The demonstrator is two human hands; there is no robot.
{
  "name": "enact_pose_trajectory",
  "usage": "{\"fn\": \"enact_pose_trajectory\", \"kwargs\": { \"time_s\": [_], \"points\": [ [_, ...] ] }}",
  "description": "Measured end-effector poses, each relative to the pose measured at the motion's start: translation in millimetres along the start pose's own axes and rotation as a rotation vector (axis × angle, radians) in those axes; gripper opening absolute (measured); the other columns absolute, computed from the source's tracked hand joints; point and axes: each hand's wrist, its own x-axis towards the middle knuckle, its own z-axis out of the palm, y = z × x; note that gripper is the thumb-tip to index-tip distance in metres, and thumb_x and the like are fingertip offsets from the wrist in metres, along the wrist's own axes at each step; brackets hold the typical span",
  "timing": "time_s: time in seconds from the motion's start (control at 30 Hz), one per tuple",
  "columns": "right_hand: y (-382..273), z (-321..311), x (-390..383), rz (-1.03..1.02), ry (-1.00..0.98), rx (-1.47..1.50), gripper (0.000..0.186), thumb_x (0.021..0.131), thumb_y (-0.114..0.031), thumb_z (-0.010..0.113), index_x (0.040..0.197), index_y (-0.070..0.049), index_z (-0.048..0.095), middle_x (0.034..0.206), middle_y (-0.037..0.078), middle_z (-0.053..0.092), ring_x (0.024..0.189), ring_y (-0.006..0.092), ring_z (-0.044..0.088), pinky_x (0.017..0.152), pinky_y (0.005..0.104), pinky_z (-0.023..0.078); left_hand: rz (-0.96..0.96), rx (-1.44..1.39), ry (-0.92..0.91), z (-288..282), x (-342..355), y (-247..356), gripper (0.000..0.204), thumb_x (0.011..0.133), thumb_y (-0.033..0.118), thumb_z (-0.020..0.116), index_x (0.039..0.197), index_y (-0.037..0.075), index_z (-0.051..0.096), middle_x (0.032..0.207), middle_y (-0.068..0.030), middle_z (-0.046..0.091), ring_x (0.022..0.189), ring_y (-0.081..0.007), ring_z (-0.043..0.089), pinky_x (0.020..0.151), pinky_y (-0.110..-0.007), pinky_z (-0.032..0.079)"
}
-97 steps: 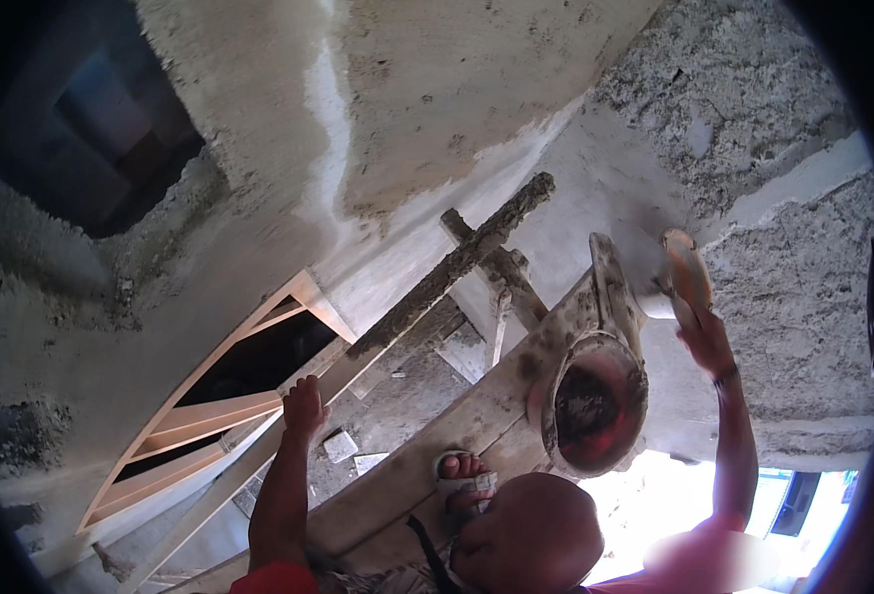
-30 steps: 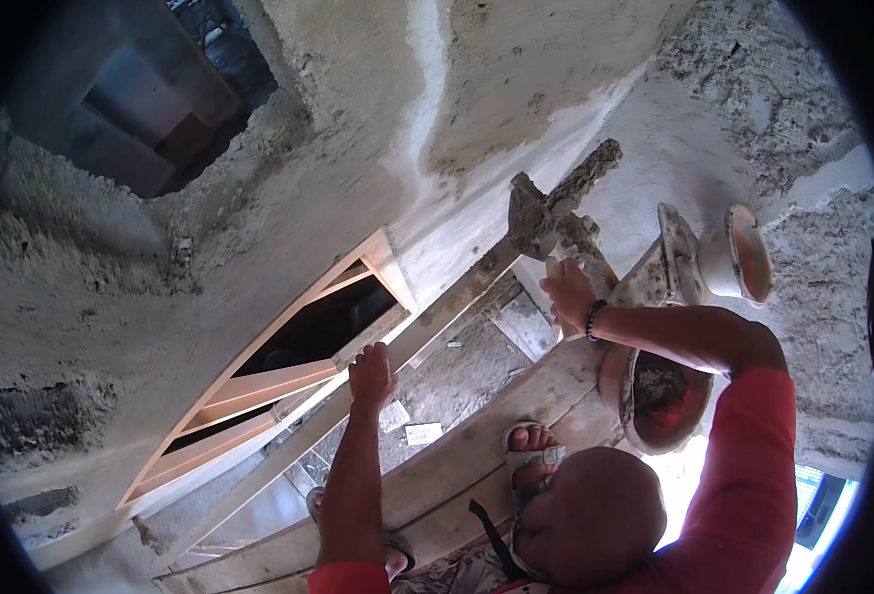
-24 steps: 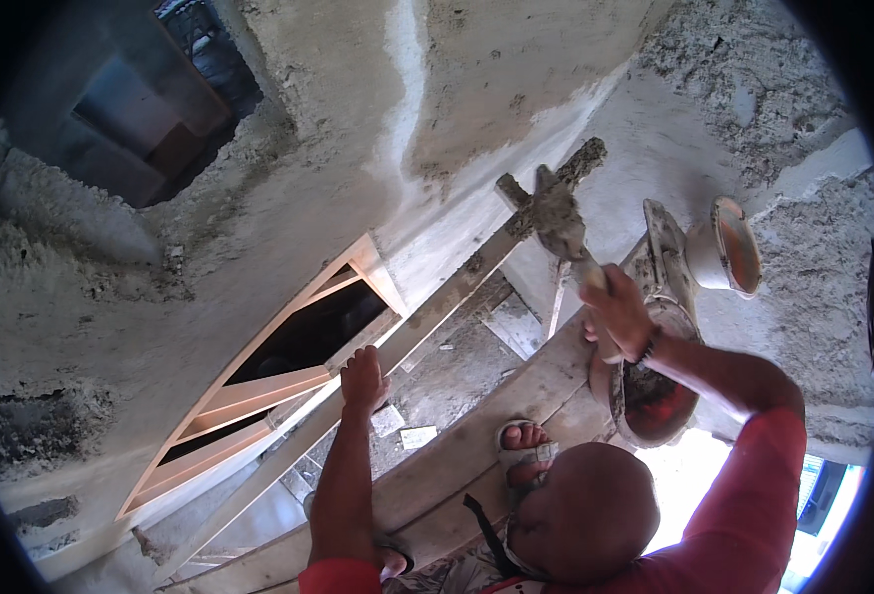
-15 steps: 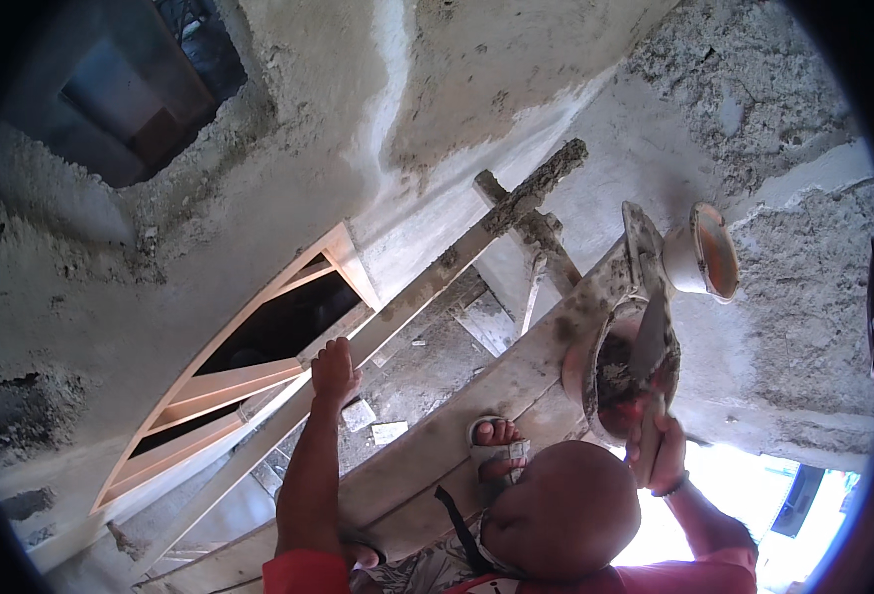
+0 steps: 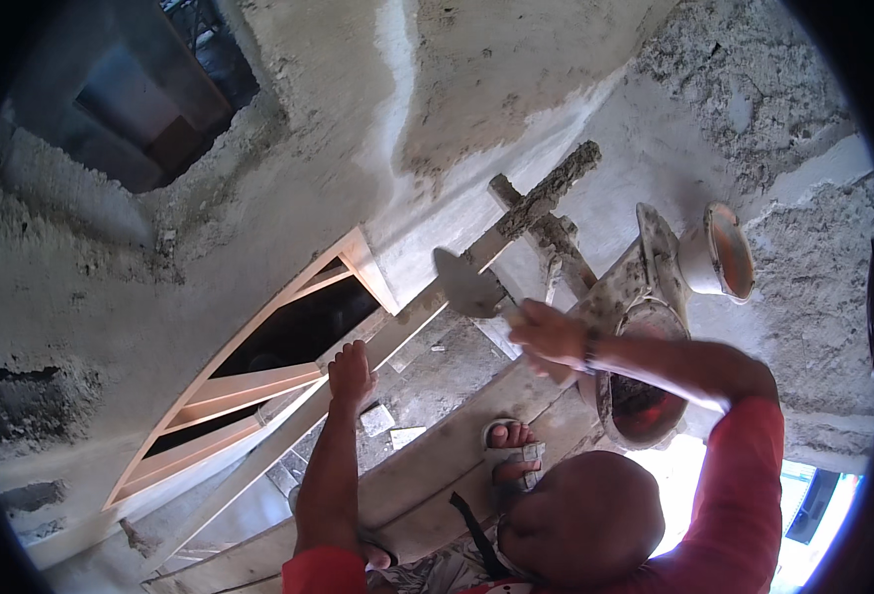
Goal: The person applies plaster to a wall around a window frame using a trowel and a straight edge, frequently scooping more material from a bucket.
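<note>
My right hand (image 5: 554, 335) is closed round the handle of a trowel (image 5: 468, 285), its grey metal blade over the long wooden board (image 5: 412, 322). The board slants from lower left to upper right, with wet mortar (image 5: 554, 188) crusted along its far end. At the near edge of that board, my left hand (image 5: 352, 372) is closed, its fingers curled over the wood. A mortar-stained bucket (image 5: 605, 401), dark and reddish inside, sits right of my right hand, under the forearm.
A second pale bucket (image 5: 696, 259) stands farther right, beside a dirty narrow board (image 5: 659, 238). My sandalled foot (image 5: 513, 441) is on wide wooden planks (image 5: 437, 465). An arched wooden frame (image 5: 249, 381) is set into the rough plastered wall (image 5: 298, 168). Broken pieces lie below.
My right hand has swung the trowel left and away from the bucket to above the board. My left hand stays at the board. The whole view has shifted slightly.
</note>
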Motion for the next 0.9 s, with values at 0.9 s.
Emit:
{"fn": "enact_pose_trajectory", "kwargs": {
  "time_s": [0.9],
  "points": [
    [59, -86, 146, -0.087, 0.620, -0.066, 0.032, 0.079, -0.024, 0.055, 0.097, 0.002, 0.046, 0.072, 0.016, 0.057, 0.055, 0.0268, 0.060, 0.048, 0.0392, 0.050, -0.037, 0.018, -0.075, 3, 3, -1, 0.051, 0.066, 0.024, 0.076, 0.102, 0.009, 0.043, 0.097, -0.0110, 0.050, 0.090, -0.0284, 0.056, 0.076, -0.043, 0.046]
  ]
}}
